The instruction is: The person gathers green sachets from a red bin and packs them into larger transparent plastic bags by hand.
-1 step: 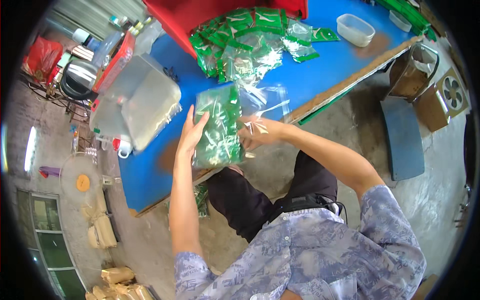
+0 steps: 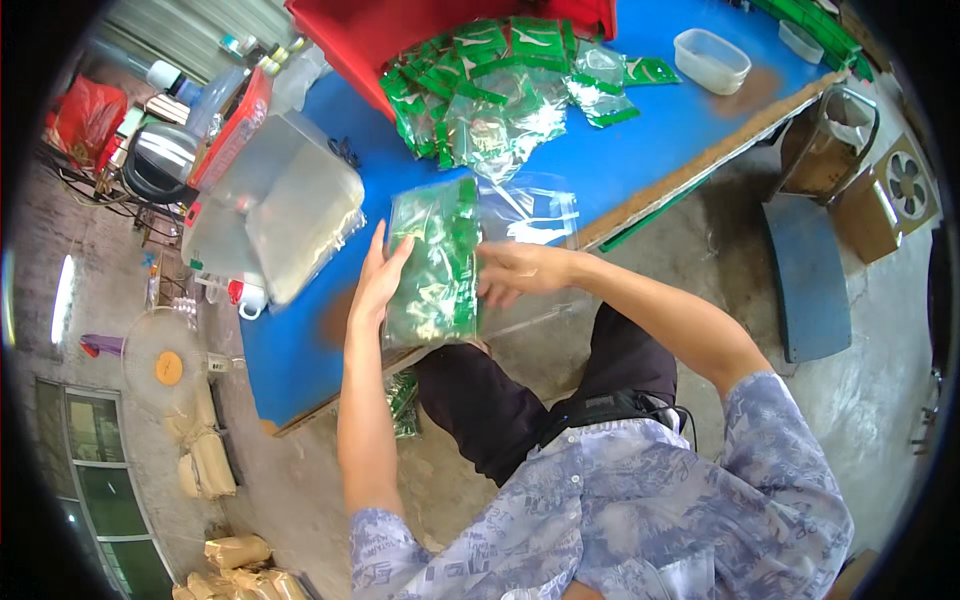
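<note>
A clear plastic bag (image 2: 432, 270), with flat green-and-clear packets showing inside, is held over the near edge of the blue table. My left hand (image 2: 378, 280) grips its left side, thumb on top and the other fingers partly hidden behind. The bag's transparent, unfilled end (image 2: 535, 205) spreads out to the right. My right hand (image 2: 525, 268) lies against this part, its fingers somewhat apart and reaching the right edge of the green packets. Beyond the bag, a heap of green-and-clear packets (image 2: 490, 95) spills from a red bin (image 2: 345, 45) onto the table.
On the blue table (image 2: 620, 150) stand a clear plastic tub (image 2: 712, 62) at the far right and a large translucent container (image 2: 300, 205) at the left. A white cup (image 2: 252, 302) sits by the left edge. A blue stool (image 2: 808, 285) is on the floor to the right.
The bag has come slightly lower. My right hand's fingers have straightened a little, and the transparent end now lies more spread out around that hand.
</note>
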Demonstrator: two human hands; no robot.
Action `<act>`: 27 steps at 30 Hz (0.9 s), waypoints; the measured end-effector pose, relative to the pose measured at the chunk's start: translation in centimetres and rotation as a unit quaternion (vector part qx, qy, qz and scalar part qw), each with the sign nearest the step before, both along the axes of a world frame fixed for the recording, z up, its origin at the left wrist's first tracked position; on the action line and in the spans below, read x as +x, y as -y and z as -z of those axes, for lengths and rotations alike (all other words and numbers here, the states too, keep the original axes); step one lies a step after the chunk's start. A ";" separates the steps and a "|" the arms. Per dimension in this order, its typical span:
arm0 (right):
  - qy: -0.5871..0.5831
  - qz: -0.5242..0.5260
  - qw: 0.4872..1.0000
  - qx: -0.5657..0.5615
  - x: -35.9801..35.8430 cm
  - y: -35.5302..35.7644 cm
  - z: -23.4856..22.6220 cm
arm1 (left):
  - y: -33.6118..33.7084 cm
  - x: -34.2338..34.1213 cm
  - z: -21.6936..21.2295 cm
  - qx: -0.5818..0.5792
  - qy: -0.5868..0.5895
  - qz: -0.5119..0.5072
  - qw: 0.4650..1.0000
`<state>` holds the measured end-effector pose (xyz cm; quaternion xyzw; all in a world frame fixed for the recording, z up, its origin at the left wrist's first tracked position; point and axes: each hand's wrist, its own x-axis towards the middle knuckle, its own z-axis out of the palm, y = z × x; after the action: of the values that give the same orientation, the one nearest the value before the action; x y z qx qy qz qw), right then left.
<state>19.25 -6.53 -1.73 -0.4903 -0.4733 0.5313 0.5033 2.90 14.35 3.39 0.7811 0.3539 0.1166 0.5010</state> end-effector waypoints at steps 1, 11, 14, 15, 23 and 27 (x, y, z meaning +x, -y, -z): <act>0.000 0.003 1.000 0.004 0.6 0.9 -0.6 | 0.0 -0.9 -0.3 -0.052 0.020 -0.008 0.998; 0.277 0.377 0.883 0.034 -0.6 -4.3 -0.8 | -0.3 -2.6 0.8 0.122 -0.004 0.133 0.984; 0.291 0.300 0.908 0.019 -0.1 -3.3 0.8 | -0.7 -2.7 0.8 0.215 -0.037 0.132 0.967; 0.301 0.281 0.910 0.051 0.0 -3.0 1.4 | -0.8 -2.7 1.0 0.307 -0.063 0.126 0.941; 0.070 -0.061 0.986 -0.140 1.5 8.0 -3.0 | 2.7 -1.1 0.6 0.519 -0.138 0.289 0.792; 0.081 -0.059 0.977 -0.190 4.7 11.9 -6.6 | 2.8 -1.1 -1.4 0.508 -0.127 0.237 0.818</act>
<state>23.93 -18.46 4.85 -0.5893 -0.4312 0.5989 0.3288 1.76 11.53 4.74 0.9924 0.1090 0.0568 -0.0038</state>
